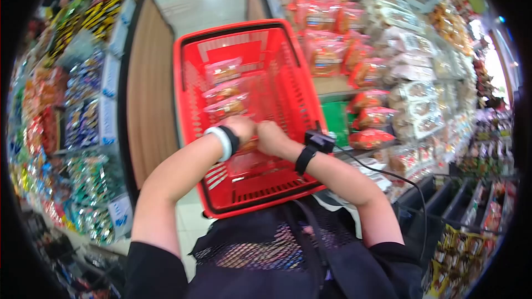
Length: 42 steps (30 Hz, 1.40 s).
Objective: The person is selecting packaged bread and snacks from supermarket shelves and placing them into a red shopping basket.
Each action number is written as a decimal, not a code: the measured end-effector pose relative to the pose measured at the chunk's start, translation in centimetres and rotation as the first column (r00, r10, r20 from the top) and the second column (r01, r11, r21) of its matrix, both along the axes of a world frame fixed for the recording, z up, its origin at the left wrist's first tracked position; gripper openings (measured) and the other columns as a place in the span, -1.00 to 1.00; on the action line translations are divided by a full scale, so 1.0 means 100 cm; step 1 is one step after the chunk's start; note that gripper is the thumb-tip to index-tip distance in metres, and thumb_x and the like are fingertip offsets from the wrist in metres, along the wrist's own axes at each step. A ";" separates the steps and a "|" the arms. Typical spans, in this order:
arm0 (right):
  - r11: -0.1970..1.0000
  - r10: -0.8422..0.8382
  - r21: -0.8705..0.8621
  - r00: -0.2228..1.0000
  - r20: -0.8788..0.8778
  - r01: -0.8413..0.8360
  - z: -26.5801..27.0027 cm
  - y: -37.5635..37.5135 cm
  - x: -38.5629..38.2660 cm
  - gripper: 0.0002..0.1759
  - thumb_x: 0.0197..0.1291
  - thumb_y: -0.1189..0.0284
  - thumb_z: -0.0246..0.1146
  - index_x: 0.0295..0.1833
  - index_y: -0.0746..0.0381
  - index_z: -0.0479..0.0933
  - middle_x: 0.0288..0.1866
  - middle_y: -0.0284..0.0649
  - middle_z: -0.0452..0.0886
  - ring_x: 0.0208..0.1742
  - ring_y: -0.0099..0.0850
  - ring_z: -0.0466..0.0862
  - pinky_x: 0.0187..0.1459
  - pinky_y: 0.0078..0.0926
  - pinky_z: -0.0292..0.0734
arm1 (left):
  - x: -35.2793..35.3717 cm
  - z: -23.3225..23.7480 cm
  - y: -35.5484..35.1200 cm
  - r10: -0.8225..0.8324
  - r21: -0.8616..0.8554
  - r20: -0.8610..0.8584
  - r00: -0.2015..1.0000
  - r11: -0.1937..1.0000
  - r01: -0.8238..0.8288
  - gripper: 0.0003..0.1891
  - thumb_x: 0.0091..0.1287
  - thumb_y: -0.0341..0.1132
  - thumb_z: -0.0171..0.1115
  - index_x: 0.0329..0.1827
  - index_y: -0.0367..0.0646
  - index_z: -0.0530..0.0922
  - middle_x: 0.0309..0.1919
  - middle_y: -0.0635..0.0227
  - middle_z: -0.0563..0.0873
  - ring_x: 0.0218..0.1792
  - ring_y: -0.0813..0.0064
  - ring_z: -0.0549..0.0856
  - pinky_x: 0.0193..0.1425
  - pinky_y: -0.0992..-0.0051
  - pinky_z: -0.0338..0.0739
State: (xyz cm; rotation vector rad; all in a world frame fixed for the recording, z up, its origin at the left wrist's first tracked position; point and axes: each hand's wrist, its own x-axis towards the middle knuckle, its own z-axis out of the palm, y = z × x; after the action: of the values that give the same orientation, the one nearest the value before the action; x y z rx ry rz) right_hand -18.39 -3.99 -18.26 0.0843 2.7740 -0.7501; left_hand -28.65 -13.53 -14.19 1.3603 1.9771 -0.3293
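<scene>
A red plastic shopping basket (303,86) is in front of me, and both my hands are inside it. My left hand (241,127), with a white band and a black band at the wrist, is closed beside my right hand (270,137), which is curled like a fist. Between and just under them shows a clear-and-orange snack packet (249,145), pinched by the fingers as far as I can see; the fingertips are mostly hidden. Several similar packets (224,89) stand in a row toward the basket's far end, along its left half.
Shelves with red snack bags (322,52) and clear packs (413,105) rise close on the right. Wrapped goods (83,94) fill the left display above a wooden panel (152,94). From a black device (320,141) on my right wrist runs a cable (388,174).
</scene>
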 end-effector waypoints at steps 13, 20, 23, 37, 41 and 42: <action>0.857 -0.394 0.380 0.918 0.045 0.349 0.141 0.214 0.128 -0.77 -0.03 0.57 0.20 -0.18 0.21 0.58 -0.19 0.00 0.61 -0.04 -0.05 0.60 -0.04 -0.15 0.52 | 0.016 -0.001 0.000 0.151 -0.026 -0.137 0.979 0.987 -0.156 -0.68 0.03 -0.45 0.29 -0.10 -0.13 0.63 -0.14 0.08 0.69 -0.06 0.14 0.69 -0.06 0.23 0.62; 0.880 -0.211 0.432 0.977 -0.014 0.196 0.120 0.224 0.185 -0.83 -0.13 0.49 0.34 -0.33 0.23 0.59 -0.30 -0.07 0.59 -0.10 -0.13 0.63 -0.07 -0.22 0.55 | 0.036 0.017 0.003 0.234 -0.053 -0.206 0.950 0.967 -0.249 -0.71 0.13 -0.37 0.24 -0.05 -0.09 0.59 -0.15 0.06 0.68 -0.10 0.06 0.69 -0.10 0.18 0.63; 0.916 -0.157 0.368 0.987 -0.043 0.161 0.107 0.229 0.185 -0.85 -0.14 0.49 0.33 -0.36 0.23 0.59 -0.31 -0.07 0.60 -0.19 -0.12 0.66 -0.15 -0.22 0.57 | 0.037 0.007 0.003 0.208 -0.102 -0.260 0.943 0.965 -0.241 -0.76 0.14 -0.37 0.25 -0.11 -0.15 0.62 -0.17 0.02 0.68 -0.14 0.09 0.71 -0.13 0.20 0.64; 0.840 -0.261 0.426 0.938 -0.227 0.337 0.164 0.225 0.192 -0.93 -0.03 0.58 0.15 -0.36 0.30 0.45 -0.35 -0.04 0.56 -0.30 -0.03 0.60 -0.33 -0.15 0.50 | 0.034 0.027 0.005 0.186 -0.079 -0.236 0.954 0.975 -0.210 -0.61 0.19 -0.21 0.25 0.10 -0.03 0.53 -0.15 0.06 0.69 -0.08 0.08 0.69 -0.06 0.17 0.59; 0.836 -0.194 0.425 0.911 -0.364 0.348 0.226 0.191 0.169 -0.90 0.04 0.52 0.16 -0.28 0.27 0.45 -0.31 -0.07 0.56 -0.22 -0.07 0.61 -0.25 -0.16 0.52 | 0.028 0.036 -0.015 0.113 -0.023 -0.174 0.978 0.993 -0.118 -0.54 0.16 -0.21 0.29 0.16 0.06 0.46 -0.13 0.01 0.67 -0.09 0.02 0.67 -0.06 0.13 0.57; 0.851 -0.146 0.397 0.880 -0.452 0.345 0.243 0.177 0.160 -0.89 0.09 0.46 0.15 -0.26 0.24 0.48 -0.32 -0.10 0.57 -0.19 -0.09 0.63 -0.21 -0.13 0.55 | 0.028 0.045 -0.017 0.137 0.034 -0.103 0.985 0.990 -0.134 -0.49 0.12 -0.25 0.33 0.18 0.00 0.44 -0.08 -0.01 0.64 -0.05 0.00 0.64 -0.03 0.13 0.56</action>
State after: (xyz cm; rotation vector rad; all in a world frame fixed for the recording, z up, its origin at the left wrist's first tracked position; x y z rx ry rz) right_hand -2.43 13.73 6.07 0.4426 3.3391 -0.1244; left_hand -25.83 -15.26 -9.65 1.2397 2.1557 -0.3171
